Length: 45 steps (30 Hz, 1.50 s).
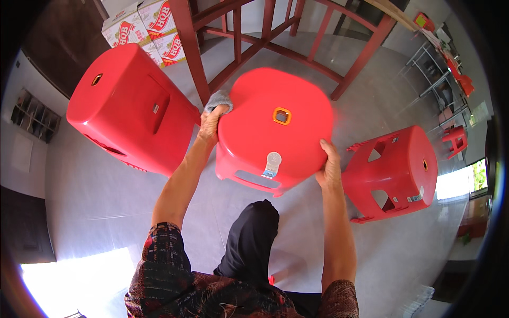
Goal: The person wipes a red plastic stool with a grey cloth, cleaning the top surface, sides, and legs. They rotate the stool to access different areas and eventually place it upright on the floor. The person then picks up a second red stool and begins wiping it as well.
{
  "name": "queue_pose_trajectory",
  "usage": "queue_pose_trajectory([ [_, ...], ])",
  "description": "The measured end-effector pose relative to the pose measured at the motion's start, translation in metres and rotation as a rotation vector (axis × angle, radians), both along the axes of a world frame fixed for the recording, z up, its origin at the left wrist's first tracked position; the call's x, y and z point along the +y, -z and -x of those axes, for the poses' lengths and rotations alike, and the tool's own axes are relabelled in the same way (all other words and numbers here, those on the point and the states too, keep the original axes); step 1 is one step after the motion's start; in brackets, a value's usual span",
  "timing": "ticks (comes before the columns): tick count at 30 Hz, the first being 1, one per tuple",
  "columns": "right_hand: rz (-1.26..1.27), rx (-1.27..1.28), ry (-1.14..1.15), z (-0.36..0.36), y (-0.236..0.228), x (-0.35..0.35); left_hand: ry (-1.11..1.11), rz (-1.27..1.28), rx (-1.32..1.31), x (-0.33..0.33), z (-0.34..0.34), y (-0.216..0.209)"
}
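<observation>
A red plastic stool [249, 127] is in front of me, its seat facing up, with a yellow-rimmed hole in the middle and a pale sticker near the front edge. My left hand [210, 123] is closed on a bunched grey cloth [218, 100] at the stool's left edge. On the opposite side, my right hand [331, 165] grips the right edge, thumb on top and fingers hidden beneath. The stool's lower legs are mostly out of sight under the seat.
Another stack of red stools [175, 122] stands at left, close to my left forearm. A red stool [408, 169] lies on its side at right. Behind is a reddish-brown wooden frame [233, 63], with cardboard boxes [138, 29] beside it. Grey tiled floor [106, 206] surrounds these.
</observation>
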State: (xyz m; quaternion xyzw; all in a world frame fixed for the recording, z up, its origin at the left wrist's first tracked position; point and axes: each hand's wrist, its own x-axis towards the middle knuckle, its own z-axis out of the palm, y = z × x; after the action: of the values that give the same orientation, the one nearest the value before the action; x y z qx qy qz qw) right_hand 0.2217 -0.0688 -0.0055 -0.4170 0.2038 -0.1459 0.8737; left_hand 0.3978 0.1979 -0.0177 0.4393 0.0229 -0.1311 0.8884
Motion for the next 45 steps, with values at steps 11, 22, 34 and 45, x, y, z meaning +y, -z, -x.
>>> queue_pose_trajectory([
  [11,0.211,0.117,-0.106,-0.019,0.008,0.022,-0.220,0.018,0.041,0.019,-0.058,0.109],
  [22,0.027,0.275,0.677,0.212,0.064,-0.151,-0.411,-1.034,0.126,0.022,-0.070,0.055],
  [34,0.364,0.352,1.088,0.220,0.069,-0.219,0.309,-0.480,-0.672,-0.109,0.162,0.050],
  [45,0.483,0.568,0.958,0.269,-0.035,-0.314,0.978,-0.410,0.031,-0.245,0.282,0.068],
])
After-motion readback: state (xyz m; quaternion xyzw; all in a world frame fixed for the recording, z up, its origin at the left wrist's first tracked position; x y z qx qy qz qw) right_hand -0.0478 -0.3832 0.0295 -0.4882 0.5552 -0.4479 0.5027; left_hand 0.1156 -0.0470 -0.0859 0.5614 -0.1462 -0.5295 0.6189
